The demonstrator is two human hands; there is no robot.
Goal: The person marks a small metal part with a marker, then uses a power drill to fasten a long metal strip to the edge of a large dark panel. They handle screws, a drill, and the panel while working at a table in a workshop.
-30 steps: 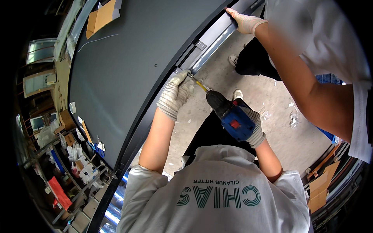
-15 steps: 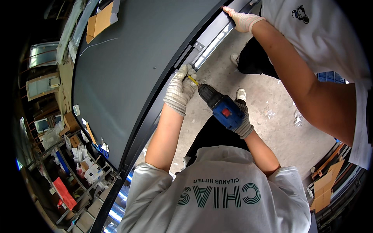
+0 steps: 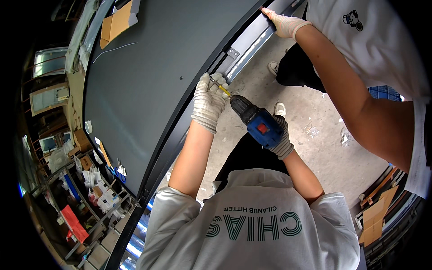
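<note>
In a striped grey-white glove, my right hand [image 3: 282, 139] grips a blue and black cordless drill [image 3: 263, 128]. Its yellow-banded driver bit [image 3: 223, 90] points up and left at the side of a dark metal frame [image 3: 180, 110]. My left hand [image 3: 209, 101], gloved in white, is closed around the bit's tip, against the frame edge; whatever the fingertips pinch there is too small to make out. A metal bracket with screws [image 3: 232, 53] sits on the frame just beyond. At the upper right, a co-worker's gloved hand [image 3: 284, 24] rests on the same frame.
A large dark grey panel [image 3: 135, 90] lies left of the frame, bearing an open cardboard box [image 3: 118, 22], a tape roll [image 3: 88, 127] and blue-handled scissors [image 3: 120, 173]. Cluttered shelving [image 3: 85, 202] stands at lower left. The co-worker's arm [image 3: 355, 90] reaches in from the right.
More of the bit's tip shows now, and my left fingers have shifted around it against the frame. The drill has barely moved. The co-worker's hand sits slightly farther right in view.
</note>
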